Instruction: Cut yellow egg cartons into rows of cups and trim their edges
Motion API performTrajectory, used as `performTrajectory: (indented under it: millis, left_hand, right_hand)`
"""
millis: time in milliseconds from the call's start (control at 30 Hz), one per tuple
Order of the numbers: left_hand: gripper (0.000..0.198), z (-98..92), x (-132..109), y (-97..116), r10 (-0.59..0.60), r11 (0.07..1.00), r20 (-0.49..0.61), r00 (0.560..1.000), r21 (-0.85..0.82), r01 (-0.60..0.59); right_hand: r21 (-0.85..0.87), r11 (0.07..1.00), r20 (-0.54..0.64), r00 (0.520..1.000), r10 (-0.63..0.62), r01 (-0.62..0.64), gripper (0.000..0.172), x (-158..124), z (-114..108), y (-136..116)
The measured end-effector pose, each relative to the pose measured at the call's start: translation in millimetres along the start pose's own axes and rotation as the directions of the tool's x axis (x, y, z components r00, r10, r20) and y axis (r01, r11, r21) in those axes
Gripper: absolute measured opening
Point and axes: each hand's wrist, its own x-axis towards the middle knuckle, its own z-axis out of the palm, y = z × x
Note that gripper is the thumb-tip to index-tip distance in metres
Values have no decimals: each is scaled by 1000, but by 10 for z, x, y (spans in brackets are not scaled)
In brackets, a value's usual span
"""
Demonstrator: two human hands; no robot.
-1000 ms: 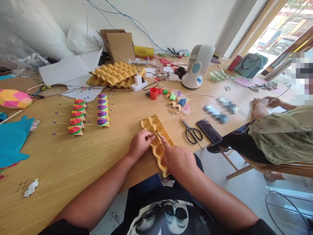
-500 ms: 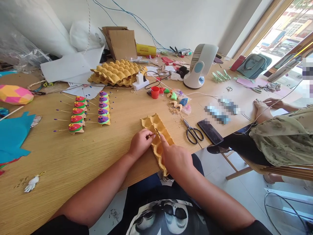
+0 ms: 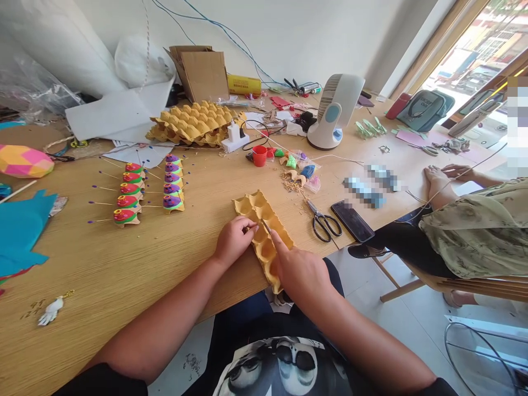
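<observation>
A yellow egg-carton strip (image 3: 247,206) with two rows of cups lies slanted at the table's front edge. My left hand (image 3: 236,241) is closed in a pinch at the strip's left side, its thumb and forefinger on the carton. My right hand (image 3: 301,272) is wrapped round a small thin knife (image 3: 264,224), forefinger stretched along its back. The knife's dark tip rests against the middle of the strip; its handle is hidden in my palm. Black-handled scissors (image 3: 324,223) lie right of the strip, beside a black phone (image 3: 352,221).
Painted carton caterpillars (image 3: 128,201) stand in two rows at left, with blue-tipped sticks jutting out. Behind are stacked egg trays (image 3: 190,124), a red cup (image 3: 259,156), clay packets (image 3: 308,170) and a white fan (image 3: 334,115). A person (image 3: 474,220) sits at right, hands on the table.
The view has shifted slightly. Both hands stay at nearly the same spots on the strip, with the knife tip still against it.
</observation>
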Motion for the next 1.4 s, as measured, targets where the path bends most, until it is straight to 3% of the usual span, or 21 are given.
performTrajectory:
  millis: [367, 567, 767, 1400]
  left_hand:
    - [10, 53, -17, -40, 29, 1000, -39, 999, 11, -29]
    - [11, 46, -30, -21, 43, 999, -47, 998, 2, -42]
    - [11, 37, -31, -8, 24, 1000, -36, 999, 3, -23]
    - [11, 3, -12, 25, -4, 1000, -26, 1000, 19, 4]
  right_hand:
    - [-97, 995, -1, 1000, -9, 9, 75, -165, 48, -2]
    - [-10, 1000, 36, 999, 8, -8, 63, -260, -129, 109]
    - [79, 997, 2, 1000, 7, -8, 62, -149, -119, 87]
    - [-14, 999, 4, 999, -40, 41, 65, -35, 38, 69]
